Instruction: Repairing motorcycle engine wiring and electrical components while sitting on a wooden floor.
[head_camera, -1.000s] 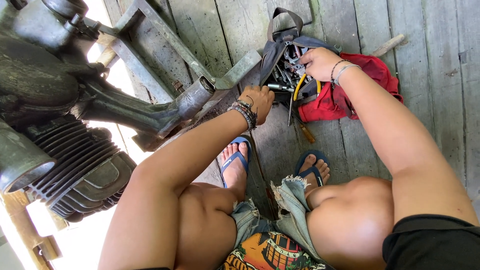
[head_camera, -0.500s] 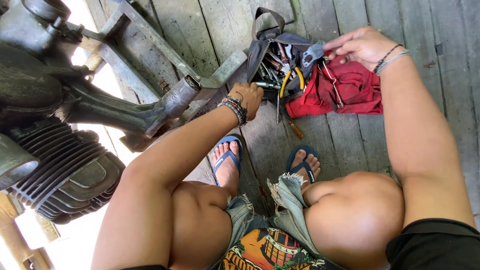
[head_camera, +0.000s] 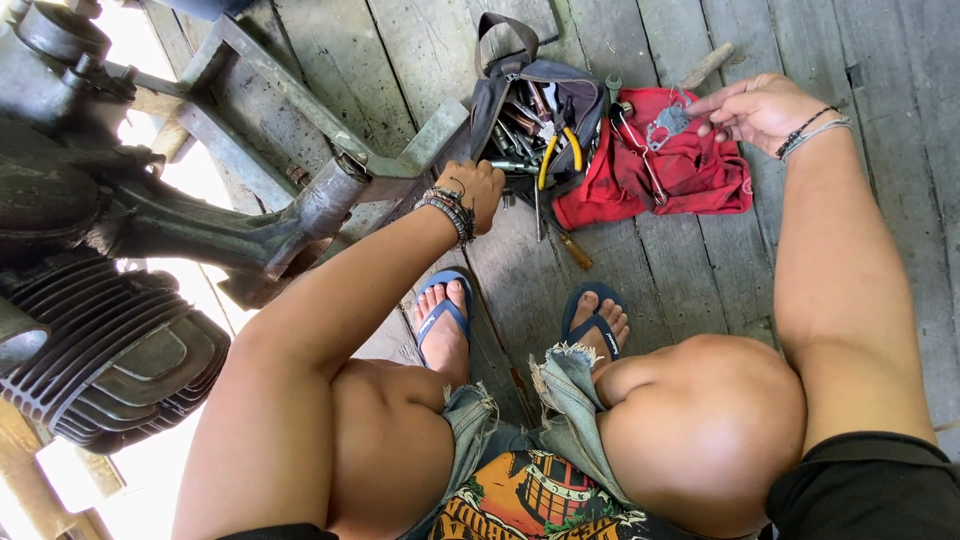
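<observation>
Right hand (head_camera: 758, 108) pinches a small flat grey metal piece (head_camera: 668, 124) at its fingertips, held just above the red cloth (head_camera: 690, 170); its long axis appears to run leftward from the grip toward the open tool bag (head_camera: 540, 120), though its outline is small. Left hand (head_camera: 482, 190), loosely curled and seemingly empty, is nearer the bag's front edge.

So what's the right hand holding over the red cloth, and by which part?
The right hand pinches a small flat grey metal part by its right edge, between fingertips, above the red cloth. What the part is cannot be told.
</observation>
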